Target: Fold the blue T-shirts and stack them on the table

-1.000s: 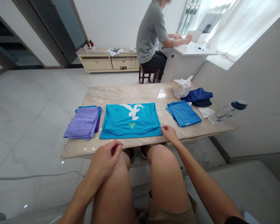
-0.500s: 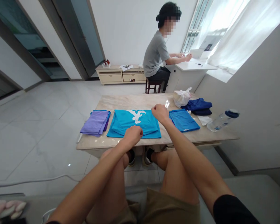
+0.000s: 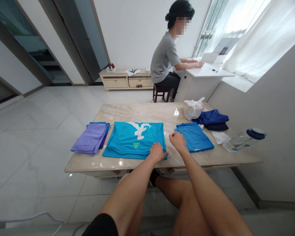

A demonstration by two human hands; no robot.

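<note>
A folded turquoise T-shirt (image 3: pixel 134 141) with a white print and a small green logo lies flat on the marble table (image 3: pixel 142 113). My left hand (image 3: pixel 158 152) rests on its near right corner, and I cannot tell whether the fingers grip the cloth. My right hand (image 3: pixel 178 141) is curled loosely and holds nothing. It is just past the T-shirt's right edge, next to a folded blue shirt (image 3: pixel 194 139). To the T-shirt's left is a folded lilac cloth (image 3: pixel 89 139) with a darker purple layer beneath.
A white plastic bag (image 3: pixel 193 109), folded navy clothes (image 3: pixel 212 119), a white cloth (image 3: pixel 220 137) and a plastic bottle (image 3: pixel 243 141) stand at the table's right. Beyond, a seated person (image 3: pixel 164 55) works at a white desk (image 3: pixel 206 70). A low cream cabinet (image 3: pixel 124 82) stands by the wall.
My left hand has moved from above my knee onto the T-shirt's near right corner. My right hand has moved from the T-shirt's far side to just beyond its right edge.
</note>
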